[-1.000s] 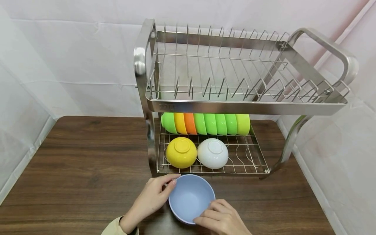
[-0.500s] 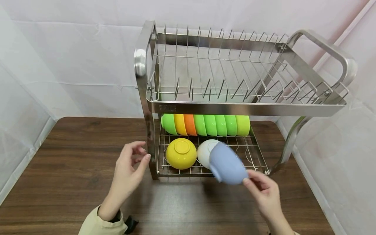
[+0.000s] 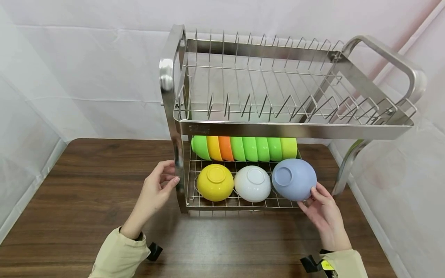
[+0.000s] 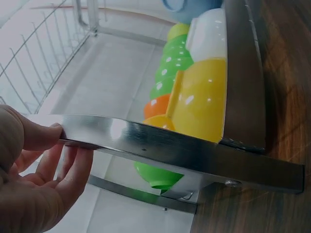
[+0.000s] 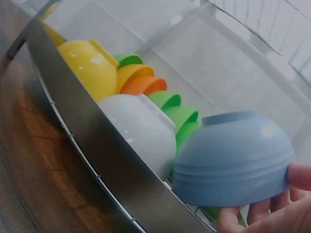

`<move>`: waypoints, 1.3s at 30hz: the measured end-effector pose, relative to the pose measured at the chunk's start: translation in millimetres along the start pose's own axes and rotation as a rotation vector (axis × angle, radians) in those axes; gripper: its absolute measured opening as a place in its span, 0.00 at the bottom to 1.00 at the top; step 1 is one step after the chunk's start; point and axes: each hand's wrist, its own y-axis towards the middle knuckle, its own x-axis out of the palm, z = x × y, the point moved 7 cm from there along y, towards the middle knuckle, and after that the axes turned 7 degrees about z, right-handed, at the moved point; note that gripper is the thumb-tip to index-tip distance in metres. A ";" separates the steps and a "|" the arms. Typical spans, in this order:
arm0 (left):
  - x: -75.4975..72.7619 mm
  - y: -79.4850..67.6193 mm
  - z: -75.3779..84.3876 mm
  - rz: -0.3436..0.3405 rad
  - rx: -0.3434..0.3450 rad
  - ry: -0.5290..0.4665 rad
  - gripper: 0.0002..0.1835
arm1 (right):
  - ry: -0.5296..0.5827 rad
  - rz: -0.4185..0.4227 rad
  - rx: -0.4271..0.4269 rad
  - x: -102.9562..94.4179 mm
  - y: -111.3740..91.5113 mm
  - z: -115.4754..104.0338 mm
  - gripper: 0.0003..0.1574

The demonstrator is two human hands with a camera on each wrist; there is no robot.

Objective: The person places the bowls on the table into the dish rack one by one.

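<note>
My right hand [image 3: 326, 218] grips the rim of a light blue bowl [image 3: 297, 180], thumb on its outside and fingers under the edge. The bowl is upside down and tilted, over the right end of the lower shelf, beside an overturned white bowl [image 3: 252, 183]. Left of that sits an overturned yellow bowl [image 3: 215, 183]. My left hand [image 3: 153, 193] pinches the left front leg of the steel dish rack [image 3: 178, 162]; the left wrist view shows the thumb on one face of the leg [image 4: 141, 136] and fingertips on the other.
Behind these bowls, a row of nested green, yellow and orange bowls [image 3: 243, 149] lies on its side. The wire upper shelf [image 3: 257, 88] hangs over the lower one. A brown wooden table [image 3: 104, 193] carries the rack, with white sheeting [image 3: 87, 77] behind.
The blue bowl has gone from upright on the table to upside down over the lower shelf, carried by my right hand. My left hand has let go of it and taken the rack's leg.
</note>
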 end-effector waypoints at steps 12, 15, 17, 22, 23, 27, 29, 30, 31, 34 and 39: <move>1.9 1.0 -2.5 0.002 0.014 0.002 0.20 | -0.108 0.179 0.116 -3.5 14.4 3.2 0.19; 2.5 1.1 -3.4 0.001 0.006 0.008 0.20 | -0.139 0.228 0.169 -4.9 17.3 5.7 0.18; 3.0 1.0 -3.6 -0.001 0.003 0.010 0.20 | -0.158 0.274 0.200 -6.9 18.9 7.5 0.16; 4.1 0.3 -3.0 -0.006 -0.001 0.012 0.20 | -0.240 0.402 0.201 -12.9 21.5 6.8 0.08; 3.9 0.1 -2.9 -0.005 -0.001 0.012 0.20 | -0.270 0.426 0.195 -13.8 22.2 6.0 0.07; 2.2 -0.7 -2.3 0.001 0.000 0.012 0.20 | -0.457 0.503 0.160 -14.3 25.3 2.0 0.26; 1.3 -1.0 -2.1 0.005 0.002 0.014 0.20 | -0.581 0.511 0.141 -13.1 27.6 1.0 0.36; 1.0 -1.0 -1.9 0.006 0.004 0.014 0.20 | -0.638 0.508 0.129 -12.0 28.4 0.8 0.40; 0.8 -1.0 -1.9 0.008 0.005 0.015 0.19 | -0.692 0.503 0.114 -10.7 29.5 0.6 0.43; 0.8 -1.2 -2.1 0.009 0.008 0.013 0.19 | -0.829 0.501 0.077 -9.0 31.9 0.4 0.42; 1.7 -1.0 -2.7 0.007 0.005 0.011 0.19 | -1.003 0.543 0.018 -12.6 34.6 -2.0 0.37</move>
